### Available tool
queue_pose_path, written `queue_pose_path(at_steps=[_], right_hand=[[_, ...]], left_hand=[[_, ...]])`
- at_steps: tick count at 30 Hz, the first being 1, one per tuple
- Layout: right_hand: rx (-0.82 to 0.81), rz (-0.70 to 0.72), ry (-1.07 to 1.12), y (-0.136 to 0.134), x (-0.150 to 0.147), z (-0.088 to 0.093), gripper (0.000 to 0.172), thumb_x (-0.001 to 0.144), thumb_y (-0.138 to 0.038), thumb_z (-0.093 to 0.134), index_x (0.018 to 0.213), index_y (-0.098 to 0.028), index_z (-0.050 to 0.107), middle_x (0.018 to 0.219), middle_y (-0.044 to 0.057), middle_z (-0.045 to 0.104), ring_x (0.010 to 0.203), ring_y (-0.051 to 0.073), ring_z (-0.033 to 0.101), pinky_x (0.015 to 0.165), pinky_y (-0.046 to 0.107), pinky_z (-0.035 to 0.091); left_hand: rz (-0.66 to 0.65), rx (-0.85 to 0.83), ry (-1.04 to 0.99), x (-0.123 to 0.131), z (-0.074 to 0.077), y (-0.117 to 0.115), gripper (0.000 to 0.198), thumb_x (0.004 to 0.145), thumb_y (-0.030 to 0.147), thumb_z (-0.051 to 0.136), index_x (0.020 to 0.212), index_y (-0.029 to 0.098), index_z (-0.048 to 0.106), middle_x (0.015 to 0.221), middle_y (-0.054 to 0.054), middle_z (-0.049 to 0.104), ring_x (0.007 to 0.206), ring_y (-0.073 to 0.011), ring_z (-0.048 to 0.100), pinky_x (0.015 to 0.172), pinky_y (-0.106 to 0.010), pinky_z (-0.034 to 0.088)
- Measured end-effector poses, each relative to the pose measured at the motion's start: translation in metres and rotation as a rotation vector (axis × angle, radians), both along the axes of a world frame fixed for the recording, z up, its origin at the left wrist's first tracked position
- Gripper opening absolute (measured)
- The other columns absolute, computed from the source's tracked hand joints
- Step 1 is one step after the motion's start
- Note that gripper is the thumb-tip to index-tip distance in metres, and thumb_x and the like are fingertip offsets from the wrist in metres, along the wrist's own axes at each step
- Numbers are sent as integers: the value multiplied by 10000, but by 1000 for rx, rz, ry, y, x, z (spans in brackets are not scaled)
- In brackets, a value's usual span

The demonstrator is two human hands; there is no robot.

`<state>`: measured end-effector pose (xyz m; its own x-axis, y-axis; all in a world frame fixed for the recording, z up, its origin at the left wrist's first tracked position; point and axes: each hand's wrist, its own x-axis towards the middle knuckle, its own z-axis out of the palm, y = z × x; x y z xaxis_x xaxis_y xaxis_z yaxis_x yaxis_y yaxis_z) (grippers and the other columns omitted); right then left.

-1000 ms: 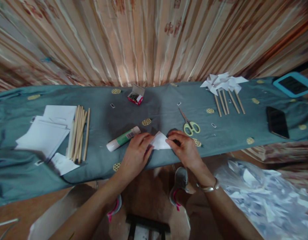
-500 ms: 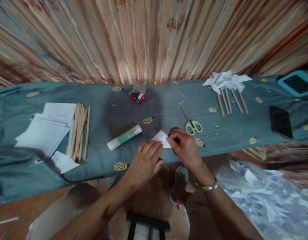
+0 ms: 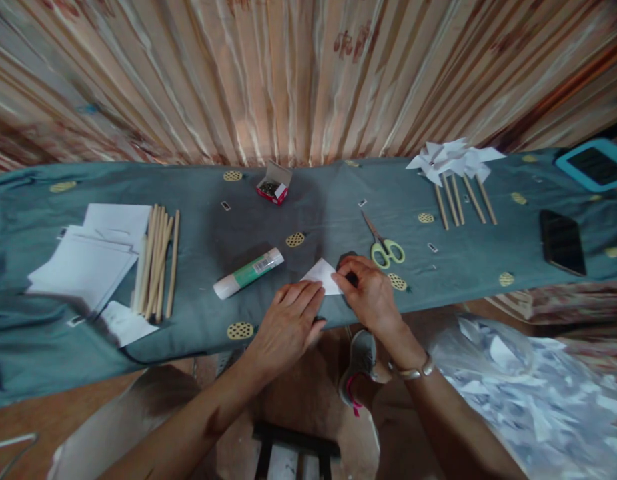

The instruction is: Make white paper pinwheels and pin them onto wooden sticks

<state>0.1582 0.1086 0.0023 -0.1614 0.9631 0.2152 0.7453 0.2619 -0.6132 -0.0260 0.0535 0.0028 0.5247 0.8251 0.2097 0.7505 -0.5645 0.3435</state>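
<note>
A small white piece of paper point(image 3: 324, 272), folded to a triangle, lies near the front edge of the table. My left hand point(image 3: 292, 320) rests flat with its fingers stretched over the paper's left part. At the paper's right corner my right hand point(image 3: 369, 290) pinches the edge between thumb and forefinger. Left of the paper lies a glue stick point(image 3: 249, 273) with a green label. Beyond my right hand are scissors point(image 3: 383, 247) with light green handles, their blades pointing away.
White paper sheets point(image 3: 88, 260) and several wooden sticks point(image 3: 158, 260) lie at left. An open red box point(image 3: 274, 185) stands at the back. Paper pinwheels point(image 3: 453, 163), a phone point(image 3: 562, 243) and a blue-framed device point(image 3: 593, 165) are at right. A plastic bag point(image 3: 533, 393) of white paper pieces sits below.
Both hands stay on the folded paper in nearly the same place. My right fingers have shifted very slightly at its corner.
</note>
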Motion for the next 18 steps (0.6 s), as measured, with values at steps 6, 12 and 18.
queue_pose_path(at_steps=[6,12,18], right_hand=[[81,2,-35,-15,-3,-4,310,900,-427,574,1084,-183,626,1133,148,666,1084,292,599,963,469,478],[102,-3,-23,-28,1,-9,418,915,-399,558,1246,-145,564,1271,189,607,1214,309,536,1035,513,439],[78,-37,15,-30,26,-12,321,919,-349,548,1194,-189,591,1245,152,619,1195,291,553,1049,520,420]], left_hand=[[-9,15,22,0,0,0,457,894,276,614,1293,73,527,1314,-172,606,1200,-291,544,988,-438,431],[-20,13,33,-9,0,1,420,940,333,540,1299,114,539,1325,-155,600,1212,-282,526,996,-458,410],[-14,95,39,-40,2,-3,341,955,318,512,1200,101,607,1242,-149,637,1155,-273,543,945,-420,446]])
